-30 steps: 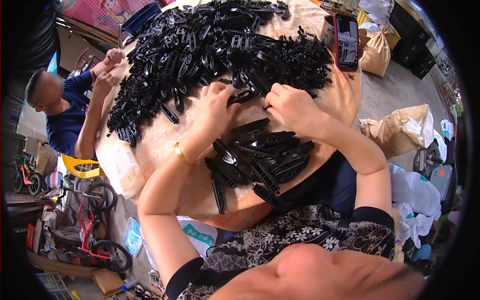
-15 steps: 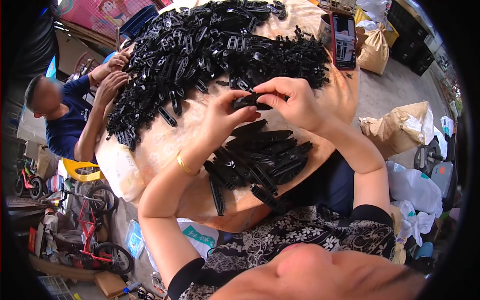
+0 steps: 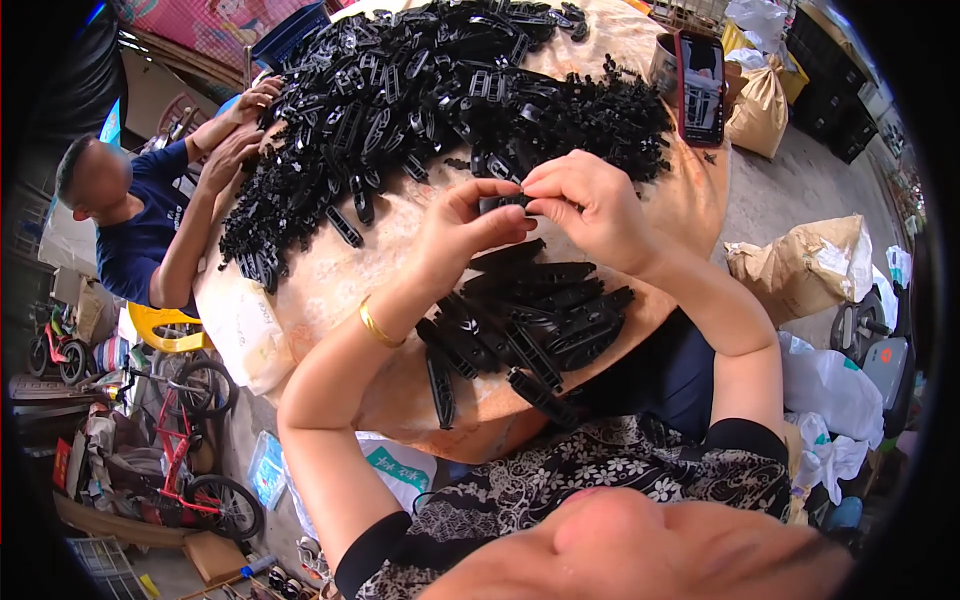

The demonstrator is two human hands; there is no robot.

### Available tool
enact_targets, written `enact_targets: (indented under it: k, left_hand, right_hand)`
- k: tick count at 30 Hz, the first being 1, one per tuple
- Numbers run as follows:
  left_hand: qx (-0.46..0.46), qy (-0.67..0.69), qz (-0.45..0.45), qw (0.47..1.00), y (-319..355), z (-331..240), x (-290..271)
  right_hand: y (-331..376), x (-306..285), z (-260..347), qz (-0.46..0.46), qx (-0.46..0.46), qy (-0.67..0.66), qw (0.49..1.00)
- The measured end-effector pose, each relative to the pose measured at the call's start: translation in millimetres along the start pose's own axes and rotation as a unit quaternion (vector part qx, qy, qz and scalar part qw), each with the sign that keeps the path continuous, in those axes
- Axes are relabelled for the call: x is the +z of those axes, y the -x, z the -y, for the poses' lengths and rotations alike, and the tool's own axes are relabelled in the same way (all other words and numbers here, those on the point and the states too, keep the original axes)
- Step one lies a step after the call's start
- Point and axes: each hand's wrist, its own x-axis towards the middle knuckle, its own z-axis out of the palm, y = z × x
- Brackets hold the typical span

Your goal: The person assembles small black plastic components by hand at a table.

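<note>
Over the near half of the cloth-covered table (image 3: pixel 325 300), both my hands meet at one small, boat-shaped black plastic part (image 3: pixel 505 203). My left hand (image 3: pixel 450 230) pinches it between thumb and fingers from the left. From the right, my right hand (image 3: pixel 597 207) is closed at its end, thumb and forefinger pressed together; any smaller piece between them is hidden. Just below my hands lies a loose heap of long, pointed black plastic parts (image 3: pixel 535 300). Beyond them spreads a large pile of similar black parts (image 3: pixel 375 100), with smaller, knobbly black pieces (image 3: pixel 625 125) at its right.
A phone (image 3: pixel 702 90) leans against a mug (image 3: pixel 663 68) at the table's far right. Across on the left, a co-worker's hands (image 3: pixel 238 150) touch the pile's edge. A white package (image 3: pixel 243 335) lies at the left edge. Sacks (image 3: pixel 800 265) stand on the floor at right.
The black part has turned and is now more covered by my fingers. My right fingertips have closed in at its right end. The whole view has shifted slightly.
</note>
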Motion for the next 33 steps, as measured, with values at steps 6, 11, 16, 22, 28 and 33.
enact_targets:
  k: [6, 11, 16, 22, 28, 33]
  left_hand:
    - [0.060, -0.080, -0.015, 0.995, 1, -2, -2]
    - [0.178, -0.321, -0.044, 0.929, 9, -2, 10]
    - [0.215, -0.316, -0.022, 0.924, 8, -3, 10]
    - [0.330, -0.567, 0.047, 0.753, -22, 2, -12]
    - [0.315, -0.641, 0.036, 0.699, -27, 6, -13]
    - [0.243, -0.669, -0.004, 0.702, -26, -2, -16]
  right_hand:
    - [-1, 1, 12, 0.017, 0.040, 0.011, 0.999]
    - [-1, -9, 6, 0.114, 0.186, -0.109, 0.970]
    - [-3, -22, 7, 0.117, 0.128, -0.059, 0.983]
    - [2, -44, 3, 0.347, 0.160, -0.013, 0.924]
    - [5, -50, 1, 0.312, 0.106, 0.093, 0.940]
    - [13, -36, -2, 0.262, 0.122, 0.264, 0.920]
